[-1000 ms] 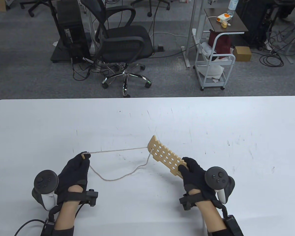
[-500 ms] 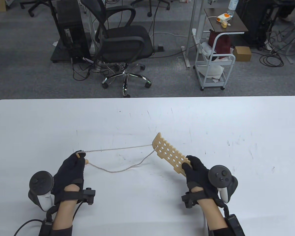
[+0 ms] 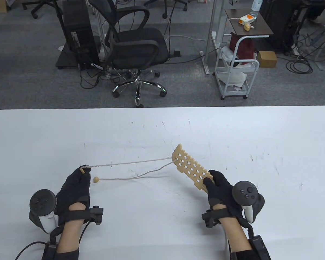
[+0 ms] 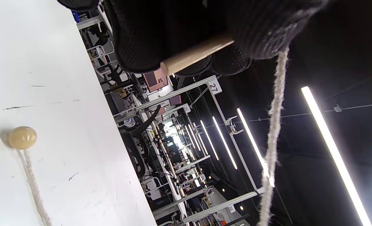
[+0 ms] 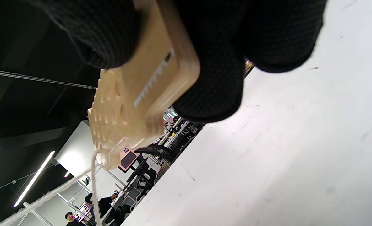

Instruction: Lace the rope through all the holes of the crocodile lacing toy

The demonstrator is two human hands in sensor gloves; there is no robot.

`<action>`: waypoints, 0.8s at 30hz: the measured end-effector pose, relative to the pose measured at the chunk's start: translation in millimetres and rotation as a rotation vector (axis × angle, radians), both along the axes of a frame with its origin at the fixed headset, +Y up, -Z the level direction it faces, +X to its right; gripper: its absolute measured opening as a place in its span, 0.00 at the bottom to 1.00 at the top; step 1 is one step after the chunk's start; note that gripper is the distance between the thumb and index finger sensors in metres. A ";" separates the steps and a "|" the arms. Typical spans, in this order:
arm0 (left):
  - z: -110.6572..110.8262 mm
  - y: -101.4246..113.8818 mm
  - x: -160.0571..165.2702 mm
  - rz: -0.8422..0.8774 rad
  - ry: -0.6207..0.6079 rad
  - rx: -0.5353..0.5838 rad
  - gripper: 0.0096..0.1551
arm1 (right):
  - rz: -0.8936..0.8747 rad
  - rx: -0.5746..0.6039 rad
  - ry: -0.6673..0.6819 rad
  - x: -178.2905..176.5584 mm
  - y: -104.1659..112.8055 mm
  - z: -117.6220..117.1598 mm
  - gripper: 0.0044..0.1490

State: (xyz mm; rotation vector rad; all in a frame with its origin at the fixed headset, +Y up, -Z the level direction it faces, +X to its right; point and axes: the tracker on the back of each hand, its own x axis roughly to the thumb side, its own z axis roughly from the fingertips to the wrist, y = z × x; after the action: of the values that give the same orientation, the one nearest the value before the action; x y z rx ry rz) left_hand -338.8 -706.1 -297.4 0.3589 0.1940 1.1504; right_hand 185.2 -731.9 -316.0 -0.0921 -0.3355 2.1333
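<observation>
Wooden crocodile board, gripped at its near end by the right hand, slants up-left away from it above the worktop. Rope stretches taut to the left hand, pinching the wooden needle, shown clearly only in the left wrist view; the bead lies just beside that hand.

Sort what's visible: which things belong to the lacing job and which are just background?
Job:
crocodile board, held by right hand
rope
wooden needle, pinched by left hand
stopper bead

Background:
office chair
white cart
cardboard box
</observation>
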 end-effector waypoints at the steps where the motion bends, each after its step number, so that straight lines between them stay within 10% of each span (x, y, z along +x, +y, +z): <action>1: 0.2 0.0 -0.7 0.001 0.004 0.002 0.25 | -0.001 -0.001 -0.003 0.4 -0.1 0.0 0.29; 24: 3.2 1.2 -11.1 0.050 0.050 0.012 0.25 | -0.026 -0.025 -0.086 13.5 -3.7 -0.7 0.29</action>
State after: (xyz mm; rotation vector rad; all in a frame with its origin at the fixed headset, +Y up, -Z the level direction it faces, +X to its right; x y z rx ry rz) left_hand -349.9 -705.0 -294.2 0.3958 0.2415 1.1928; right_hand 198.7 -735.6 -316.6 -0.2022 -0.3566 2.1121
